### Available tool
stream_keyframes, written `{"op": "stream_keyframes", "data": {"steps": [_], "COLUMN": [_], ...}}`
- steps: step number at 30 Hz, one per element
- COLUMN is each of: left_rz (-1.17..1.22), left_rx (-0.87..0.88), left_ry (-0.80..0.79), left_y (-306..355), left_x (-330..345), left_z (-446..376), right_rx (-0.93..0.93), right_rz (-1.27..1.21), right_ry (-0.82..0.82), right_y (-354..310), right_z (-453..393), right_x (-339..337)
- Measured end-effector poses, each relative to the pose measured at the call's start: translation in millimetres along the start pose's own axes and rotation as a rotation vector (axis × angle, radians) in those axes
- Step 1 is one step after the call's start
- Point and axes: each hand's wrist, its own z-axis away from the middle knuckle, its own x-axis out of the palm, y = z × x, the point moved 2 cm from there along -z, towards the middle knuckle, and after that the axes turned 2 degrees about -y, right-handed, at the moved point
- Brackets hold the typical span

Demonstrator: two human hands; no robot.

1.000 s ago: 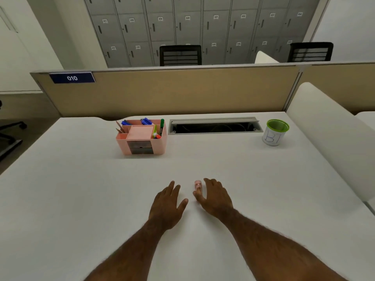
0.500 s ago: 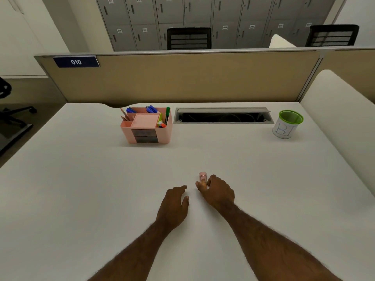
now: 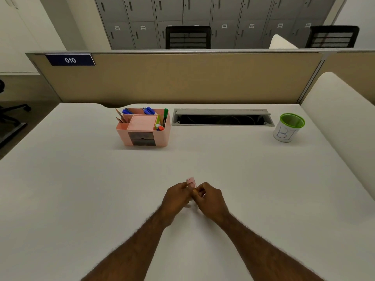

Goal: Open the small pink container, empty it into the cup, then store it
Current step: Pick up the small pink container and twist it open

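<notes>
The small pink container (image 3: 191, 181) is held just above the white desk (image 3: 81, 189), near its middle front. My left hand (image 3: 177, 196) grips it from the left and my right hand (image 3: 210, 197) from the right, fingers closed around it. Only its far end shows; the rest is hidden by my fingers, so I cannot tell whether its lid is on. The cup (image 3: 288, 127), white with a green rim and blue lettering, stands upright at the far right of the desk, well away from both hands.
A pink desk organiser (image 3: 143, 127) with pens, pencils and two grey drawers stands at the back, left of centre. A cable slot (image 3: 222, 117) lies open between it and the cup. A beige partition (image 3: 182, 78) closes the far edge; a white divider (image 3: 341, 122) runs along the right.
The container stood on the desk beside my right fingers. My right hand closed on it and my left hand came across to join, so both hands now hold it.
</notes>
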Motion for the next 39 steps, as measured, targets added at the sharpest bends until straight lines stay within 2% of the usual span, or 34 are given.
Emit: {"op": "stream_keyframes", "data": {"steps": [2, 7, 14, 17, 23, 30, 33, 39], "left_rz": [0.0, 0.04, -0.109, -0.154, -0.278, -0.393, -0.423, -0.439], "left_rx": [-0.003, 0.011, 0.108, 0.151, 0.177, 0.214, 0.232, 0.249], "left_ry": [-0.033, 0.007, 0.073, 0.042, 0.091, 0.124, 0.125, 0.153], "left_y": [-0.1, -0.8, 10.5, 14.8, 15.7, 11.3, 10.8, 11.6], "left_x": [1.4, -0.1, 0.0, 2.8, 1.0, -2.0, -2.6, -0.6], "left_z": [-2.6, -12.3, -19.0, -19.0, -23.3, -21.5, -19.6, -18.8], "right_rx": [-0.004, -0.047, -0.039, -0.105, -0.197, -0.129, -0.072, -0.077], "right_rz": [-0.033, -0.006, 0.058, 0.103, 0.206, 0.139, 0.062, 0.086], "right_ry": [-0.019, -0.065, 0.076, 0.019, -0.081, -0.147, -0.136, -0.1], "right_y": [-4.1, -13.6, -29.4, -39.8, -49.2, -44.2, -39.9, -39.9], "right_z": [-0.9, -7.5, -26.7, -36.5, -51.4, -54.4, -54.0, -53.5], "right_x": [0.3, -5.2, -22.9, -30.8, -34.0, -27.2, -25.2, -25.0]}}
